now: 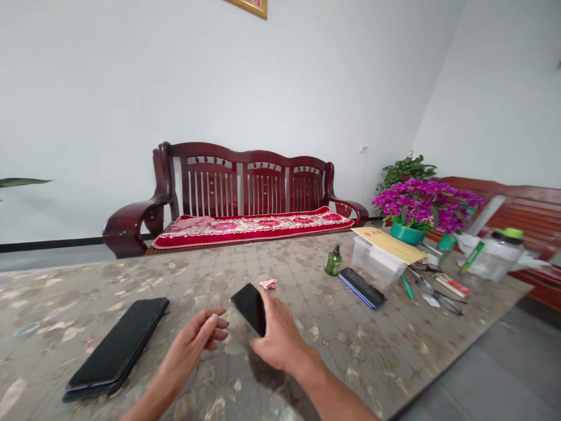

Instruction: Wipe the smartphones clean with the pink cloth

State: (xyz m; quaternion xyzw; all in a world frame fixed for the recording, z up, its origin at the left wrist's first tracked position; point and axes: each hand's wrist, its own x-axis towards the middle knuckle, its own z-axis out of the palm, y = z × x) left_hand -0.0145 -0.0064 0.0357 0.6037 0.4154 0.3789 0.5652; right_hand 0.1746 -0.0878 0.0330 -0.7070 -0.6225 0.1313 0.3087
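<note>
My right hand (283, 333) is closed around the right side of a black smartphone (249, 305), which is tilted above the table. Just left of that phone, my left hand (201, 333) holds nothing, its fingers loosely curled and apart. A larger black phone or tablet (120, 345) lies on the table to the left, with what looks like a case under it. Behind the held phone is a small pink crumpled item (268, 284), perhaps a hair tie.
The patterned tabletop (307, 374) carries a green bottle (333, 261), another phone (362, 287), a clear plastic box (377, 260), eyeglasses (438, 297), a green-lidded jar (499, 254) and purple flowers (421, 202) at the right. A wooden bench (263, 181) stands beyond.
</note>
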